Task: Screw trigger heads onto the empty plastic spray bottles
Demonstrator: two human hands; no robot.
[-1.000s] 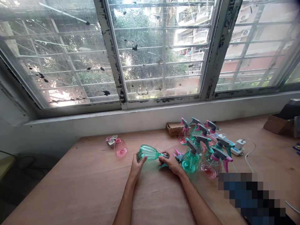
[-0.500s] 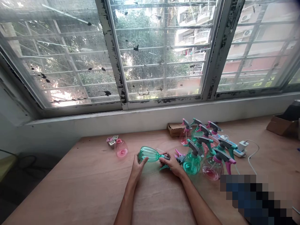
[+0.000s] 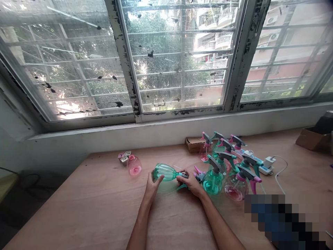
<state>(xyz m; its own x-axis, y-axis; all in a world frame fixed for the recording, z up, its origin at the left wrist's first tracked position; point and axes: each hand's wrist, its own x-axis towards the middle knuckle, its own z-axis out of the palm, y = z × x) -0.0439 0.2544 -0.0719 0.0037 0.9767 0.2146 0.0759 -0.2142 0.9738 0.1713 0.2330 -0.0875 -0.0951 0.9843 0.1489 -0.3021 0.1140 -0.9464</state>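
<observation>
A clear green spray bottle [image 3: 165,172] lies on its side between my hands, its base to the left and its neck to the right. My left hand [image 3: 155,182] grips the base, thumb across the near side. Around the grey and green spray head [image 3: 183,175] at the neck, my right hand [image 3: 189,180] is closed; its fingers partly hide the head. Just right of that hand, a loose grey and pink spray head [image 3: 199,174] shows on the table. Left of my hands stands a pink bottle [image 3: 135,166] without a spray head.
Several green and pink spray bottles [image 3: 212,181] with heads stand close together on the right. Behind them are a power strip [image 3: 265,169] with a white cable and a small cardboard box [image 3: 194,144]. Small patterned blocks [image 3: 124,159] sit by the pink bottle.
</observation>
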